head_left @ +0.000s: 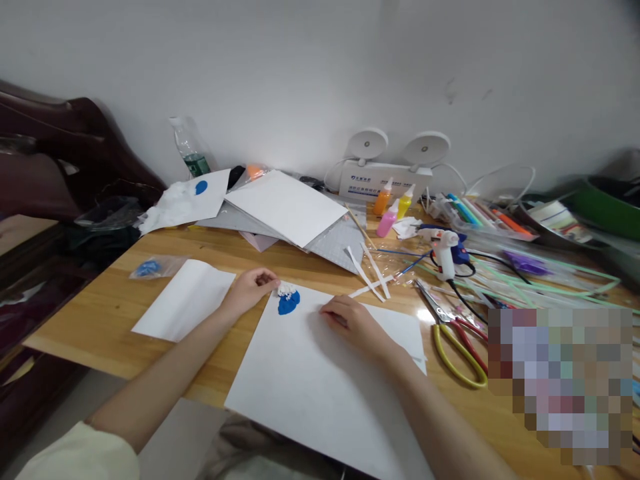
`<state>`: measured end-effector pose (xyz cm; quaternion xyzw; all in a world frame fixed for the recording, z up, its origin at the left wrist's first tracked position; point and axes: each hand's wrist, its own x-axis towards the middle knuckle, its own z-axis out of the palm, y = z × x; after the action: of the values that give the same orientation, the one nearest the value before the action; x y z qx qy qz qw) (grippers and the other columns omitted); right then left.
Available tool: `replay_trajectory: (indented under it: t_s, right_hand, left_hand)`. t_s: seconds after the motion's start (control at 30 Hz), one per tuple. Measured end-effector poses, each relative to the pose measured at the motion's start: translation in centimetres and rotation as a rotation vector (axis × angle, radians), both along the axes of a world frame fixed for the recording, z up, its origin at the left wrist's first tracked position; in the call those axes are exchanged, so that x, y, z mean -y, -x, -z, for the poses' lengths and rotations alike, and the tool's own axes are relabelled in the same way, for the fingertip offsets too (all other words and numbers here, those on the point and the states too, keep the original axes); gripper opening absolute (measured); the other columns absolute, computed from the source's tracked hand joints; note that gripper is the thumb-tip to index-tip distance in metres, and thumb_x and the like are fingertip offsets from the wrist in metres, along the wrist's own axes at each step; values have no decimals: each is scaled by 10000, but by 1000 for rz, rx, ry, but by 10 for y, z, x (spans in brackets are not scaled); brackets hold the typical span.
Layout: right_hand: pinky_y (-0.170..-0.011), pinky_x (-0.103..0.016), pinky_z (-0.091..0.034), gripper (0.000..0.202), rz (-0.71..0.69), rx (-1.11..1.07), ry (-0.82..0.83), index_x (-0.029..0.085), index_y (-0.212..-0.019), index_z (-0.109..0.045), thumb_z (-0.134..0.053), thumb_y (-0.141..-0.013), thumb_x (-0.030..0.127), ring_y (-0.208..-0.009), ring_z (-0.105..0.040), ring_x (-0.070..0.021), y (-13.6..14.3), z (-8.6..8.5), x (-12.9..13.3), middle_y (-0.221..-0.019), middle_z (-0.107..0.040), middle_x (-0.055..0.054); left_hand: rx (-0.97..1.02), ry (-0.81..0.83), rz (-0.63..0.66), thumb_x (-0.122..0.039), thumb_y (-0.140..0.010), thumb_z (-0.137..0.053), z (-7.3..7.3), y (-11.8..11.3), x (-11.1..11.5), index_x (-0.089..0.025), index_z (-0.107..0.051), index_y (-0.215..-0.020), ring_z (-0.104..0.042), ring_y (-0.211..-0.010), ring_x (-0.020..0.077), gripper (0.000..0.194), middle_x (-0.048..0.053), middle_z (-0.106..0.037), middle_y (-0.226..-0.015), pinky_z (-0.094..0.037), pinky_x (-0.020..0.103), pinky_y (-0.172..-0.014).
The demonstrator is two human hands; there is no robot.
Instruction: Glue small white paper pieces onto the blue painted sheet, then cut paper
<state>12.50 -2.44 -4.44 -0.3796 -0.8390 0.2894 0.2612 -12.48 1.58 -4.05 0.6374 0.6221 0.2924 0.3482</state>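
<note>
A white board (320,393) lies at an angle across the table's front edge. Near its far left corner sits a patch of blue clay (289,303), with small white lumps (287,289) along its upper side. My left hand (253,288) pinches the board at that corner, its fingertips right beside the white lumps. To the right of the blue patch, my right hand (349,316) hovers low over or rests on the board. Its fingers are curled and pressed together; whatever they hold is hidden.
Folded white paper (187,300) and bagged blue clay (149,268) lie left. Scissors (453,333), a glue gun (444,250) and paper strips (367,273) are right. Behind stand paint bottles (387,222), a white router (383,180), stacked boards (287,207) and a plastic bottle (190,150).
</note>
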Motion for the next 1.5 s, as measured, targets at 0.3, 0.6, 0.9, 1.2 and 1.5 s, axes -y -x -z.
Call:
replay_trajectory:
  t_s: [0.3,0.6,0.9,1.2,1.5]
  right_hand:
    - [-706,-278,-437,178,0,5,-1,167,-841,-601,-428,-826,129,-776,-537,-162,0,-2,1,-814,-606,-64]
    - [-699,-272,-439,177,2,3,-7,165,-830,-607,-437,-815,118,-767,-545,-160,1,-4,1,-807,-612,-63]
    - [-698,-280,-441,177,4,-5,-1,167,-836,-607,-434,-821,132,-769,-550,-164,0,-4,0,-800,-614,-67]
    - [-690,-282,-436,179,-5,-16,-33,169,-852,-611,-438,-824,136,-757,-543,-163,0,-2,0,-788,-610,-67]
    - [-702,-271,-436,178,-5,-4,-7,168,-835,-607,-436,-820,121,-770,-541,-157,2,-4,2,-805,-614,-62]
  left_hand:
    - [15,-7,6,-390,-624,-639,1,0,2,-166,-602,-782,-506,-576,113,277,0,-586,-655,-399,218,-526]
    - [-38,-46,21,-357,-713,-562,-6,-7,8,-174,-601,-787,-528,-607,125,202,7,-596,-675,-422,230,-556]
    - [-419,-436,321,-341,-833,-420,-9,-15,20,-257,-608,-1032,-454,-1054,213,286,48,-567,-1078,-322,374,-902]
    - [-710,-578,522,-304,-853,-388,-4,-7,23,-258,-489,-1195,-396,-1141,265,360,41,-547,-1207,-215,443,-915]
    - [-733,-592,599,-310,-850,-394,-8,-11,23,-237,-500,-1181,-322,-1206,274,355,57,-471,-1286,-192,472,-952]
